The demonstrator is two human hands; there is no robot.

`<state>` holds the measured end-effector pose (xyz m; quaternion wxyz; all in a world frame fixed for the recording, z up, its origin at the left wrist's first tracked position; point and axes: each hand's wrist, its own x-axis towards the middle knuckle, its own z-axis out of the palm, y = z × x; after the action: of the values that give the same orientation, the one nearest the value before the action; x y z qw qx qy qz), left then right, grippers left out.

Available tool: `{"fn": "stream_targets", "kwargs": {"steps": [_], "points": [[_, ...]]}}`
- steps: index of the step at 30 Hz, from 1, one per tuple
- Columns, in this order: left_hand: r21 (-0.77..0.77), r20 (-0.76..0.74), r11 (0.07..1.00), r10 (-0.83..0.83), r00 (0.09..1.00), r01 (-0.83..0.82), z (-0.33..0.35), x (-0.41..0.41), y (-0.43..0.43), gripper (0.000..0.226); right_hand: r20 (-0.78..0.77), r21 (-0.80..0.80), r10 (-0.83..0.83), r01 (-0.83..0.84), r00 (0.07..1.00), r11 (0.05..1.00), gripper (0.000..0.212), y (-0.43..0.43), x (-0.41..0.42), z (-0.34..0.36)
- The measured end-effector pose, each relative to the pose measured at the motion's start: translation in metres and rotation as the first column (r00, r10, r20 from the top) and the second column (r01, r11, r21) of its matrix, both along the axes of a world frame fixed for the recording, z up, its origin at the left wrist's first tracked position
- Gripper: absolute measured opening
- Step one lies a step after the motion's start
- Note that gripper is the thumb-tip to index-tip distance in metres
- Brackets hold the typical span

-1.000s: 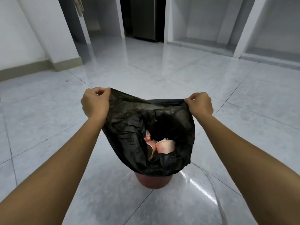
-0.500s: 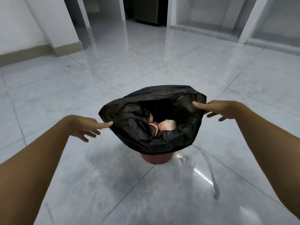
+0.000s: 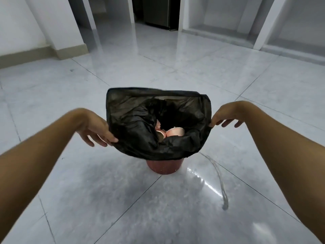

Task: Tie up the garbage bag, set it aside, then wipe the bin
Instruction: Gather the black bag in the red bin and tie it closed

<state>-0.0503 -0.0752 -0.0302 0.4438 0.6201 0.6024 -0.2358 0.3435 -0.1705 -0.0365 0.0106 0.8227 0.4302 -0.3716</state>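
Note:
A black garbage bag (image 3: 139,124) lines a small red bin (image 3: 164,167) that stands on the tiled floor; only the bin's base shows below the bag. Pink cups (image 3: 175,132) lie inside the open bag. My left hand (image 3: 95,128) pinches the bag's rim at its near-left corner, the other fingers spread. At the right corner, my right hand (image 3: 226,116) pinches the rim the same way. The rim is stretched wide between both hands, and its far edge stands up, blurred.
Glossy grey floor tiles (image 3: 88,199) surround the bin. A thin curved streak (image 3: 222,187) marks the floor to the bin's right. A white column with a beige skirting (image 3: 70,50) stands at the back left, and a doorway with a dark appliance (image 3: 158,13) lies beyond.
A second ago both fists held the bag's rim up high. They let go, dropped beside the bag with fingers apart, and now pinch its two side corners.

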Motion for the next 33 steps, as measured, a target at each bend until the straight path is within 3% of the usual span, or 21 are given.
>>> {"fn": "stream_targets", "kwargs": {"steps": [5, 9, 13, 15, 16, 18, 20, 22, 24, 26, 27, 30, 32, 33], "points": [[0.152, 0.123, 0.988, -0.04, 0.992, 0.021, 0.068, -0.009, 0.007, 0.031, 0.016, -0.063, -0.056, 0.057, 0.998, 0.996, 0.004, -0.005, 0.013, 0.03], [0.334, 0.239, 0.937, 0.024, 0.971, -0.105, 0.09, 0.009, 0.01, 0.016, 0.041, 0.015, -0.067, 0.067, 0.997, 0.998, 0.004, -0.002, 0.016, 0.072], [0.405, 0.272, 0.891, 0.099, 0.957, -0.207, 0.095, 0.024, 0.013, 0.023, 0.062, 0.088, -0.031, 0.026, 0.998, 0.996, 0.013, 0.003, 0.01, 0.104], [0.5, 0.396, 0.781, 0.18, 0.901, -0.375, 0.089, 0.028, 0.019, 0.026, 0.02, 0.222, -0.074, 0.068, 0.997, 0.973, 0.017, 0.006, 0.008, 0.112], [0.577, 0.458, 0.675, 0.2, 0.866, -0.46, 0.083, 0.03, 0.022, 0.029, -0.036, 0.325, -0.119, 0.124, 0.992, 0.938, 0.016, 0.009, 0.007, 0.113], [0.692, 0.568, 0.427, 0.174, 0.804, -0.582, 0.069, 0.035, 0.025, 0.031, -0.184, 0.51, -0.228, 0.291, 0.956, 0.809, 0.014, 0.015, 0.003, 0.108], [0.633, 0.714, 0.328, 0.105, 0.692, -0.702, 0.052, 0.039, 0.029, 0.033, -0.328, 0.592, -0.305, 0.446, 0.894, 0.671, 0.017, 0.019, -0.004, 0.095], [0.52, 0.819, 0.368, 0.041, 0.573, -0.77, 0.033, 0.039, 0.03, 0.039, -0.489, 0.577, -0.325, 0.579, 0.81, 0.576, 0.015, 0.021, -0.008, 0.08], [0.492, 0.802, 0.505, 0.055, 0.595, -0.71, 0.009, 0.031, 0.025, 0.071, -0.633, 0.499, -0.298, 0.671, 0.714, 0.549, 0.01, 0.021, -0.011, 0.069], [0.358, 0.751, 0.675, 0.203, 0.629, -0.645, -0.015, 0.021, 0.022, 0.106, -0.686, 0.456, -0.281, 0.697, 0.671, 0.553, 0.011, 0.023, -0.01, 0.065], [0.276, 0.74, 0.712, 0.272, 0.615, -0.646, -0.024, 0.019, 0.021, 0.116, -0.681, 0.458, -0.283, 0.694, 0.676, 0.555, 0.014, 0.024, -0.009, 0.063], [0.129, 0.826, 0.646, 0.349, 0.442, -0.752, -0.022, 0.019, 0.029, 0.121, -0.592, 0.545, -0.217, 0.584, 0.776, 0.602, 0.02, 0.027, -0.005, 0.062], [0.158, 0.846, 0.66, 0.294, 0.445, -0.735, -0.012, 0.026, 0.033, 0.118, -0.472, 0.607, -0.032, 0.351, 0.881, 0.713, 0.031, 0.022, 0.001, 0.06], [0.188, 0.846, 0.674, 0.259, 0.466, -0.715, -0.008, 0.032, 0.033, 0.115, -0.395, 0.596, 0.066, 0.201, 0.917, 0.778, 0.051, 0.018, 0.003, 0.058]]}}
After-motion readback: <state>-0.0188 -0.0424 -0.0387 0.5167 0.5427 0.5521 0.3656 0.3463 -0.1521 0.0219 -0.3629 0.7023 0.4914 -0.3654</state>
